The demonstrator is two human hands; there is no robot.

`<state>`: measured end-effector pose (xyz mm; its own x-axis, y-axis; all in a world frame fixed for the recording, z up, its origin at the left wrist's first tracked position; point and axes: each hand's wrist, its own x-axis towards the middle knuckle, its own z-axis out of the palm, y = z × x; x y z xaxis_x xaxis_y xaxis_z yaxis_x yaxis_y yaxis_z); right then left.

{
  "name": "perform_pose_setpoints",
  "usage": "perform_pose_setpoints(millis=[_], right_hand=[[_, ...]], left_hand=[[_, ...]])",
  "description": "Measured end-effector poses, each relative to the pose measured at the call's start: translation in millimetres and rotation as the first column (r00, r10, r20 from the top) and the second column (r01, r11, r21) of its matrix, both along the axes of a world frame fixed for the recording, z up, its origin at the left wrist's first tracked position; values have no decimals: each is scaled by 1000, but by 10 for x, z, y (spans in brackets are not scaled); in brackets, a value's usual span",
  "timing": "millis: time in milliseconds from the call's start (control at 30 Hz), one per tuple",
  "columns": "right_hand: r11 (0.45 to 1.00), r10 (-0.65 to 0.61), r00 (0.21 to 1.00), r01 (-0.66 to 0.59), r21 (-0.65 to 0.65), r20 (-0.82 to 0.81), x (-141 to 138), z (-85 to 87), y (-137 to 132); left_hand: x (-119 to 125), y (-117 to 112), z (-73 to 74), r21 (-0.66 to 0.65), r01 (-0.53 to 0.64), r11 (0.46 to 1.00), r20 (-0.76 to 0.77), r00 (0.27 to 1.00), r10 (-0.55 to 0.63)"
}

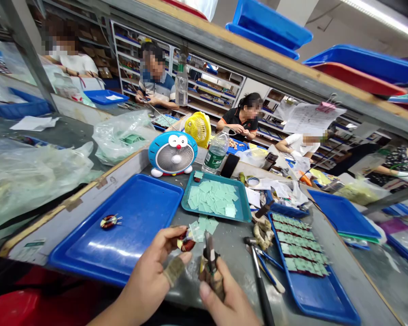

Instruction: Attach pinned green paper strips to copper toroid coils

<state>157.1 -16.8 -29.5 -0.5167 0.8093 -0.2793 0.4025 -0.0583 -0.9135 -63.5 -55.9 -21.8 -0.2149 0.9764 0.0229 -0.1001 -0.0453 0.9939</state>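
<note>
My left hand (153,267), its thumb in a brown wrap, pinches a copper-wound toroidal coil (186,245). A pale green square plate (196,231) sits against the coil's upper right side. My right hand (229,296) is closed around pliers (210,253) with cloth-wrapped handles, their jaws pointing up just right of the coil and apart from it. Beyond my hands, a teal tray (246,214) holds a heap of green plates (212,197). One more coil (109,221) lies in the blue tray (149,199) on the left.
At right, a blue tray (326,299) holds rows of coils with green plates (301,246). A hammer (258,271) and blue-handled pliers (270,260) lie beside it. Behind stand a blue character-faced fan (173,154) and a plastic bottle (216,154). Several people sit across the bench under an overhead shelf.
</note>
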Motion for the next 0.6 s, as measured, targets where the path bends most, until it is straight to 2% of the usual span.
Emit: perform_pose_setpoints(millis=[67,167,233,267,333,400,467,500,600], right_hand=[[999,22,999,-22,35,26,5,47,-14],[996,49,997,-53,71,60,-24,182,7],[993,68,993,-76,88,92,-39,249,28],[992,68,992,-78,99,107,-40,260,33],[990,44,990,-62,130,136,-29,234,26],[984,13,988,-40,176,151,-13,173,1],[976,-11,991,-19,218,137,-7,128,-24],[972,-19,993,-9,234,117,-10,124,-32],[971,-16,998,-1,239,66,-36,189,-24]], left_hand=[[14,16,-54,43,9,999,-179,984,-1],[21,37,-88,144,75,987,-455,890,-1],[31,43,-81,185,132,974,-553,833,-8],[40,43,-71,181,149,972,-566,824,-21],[70,42,-39,107,149,983,-492,867,-78],[107,47,17,-22,164,986,-307,937,-163],[143,68,94,-142,219,965,-167,956,-242],[158,84,137,-185,251,950,-161,946,-281],[180,137,250,-241,292,926,-288,890,-355]])
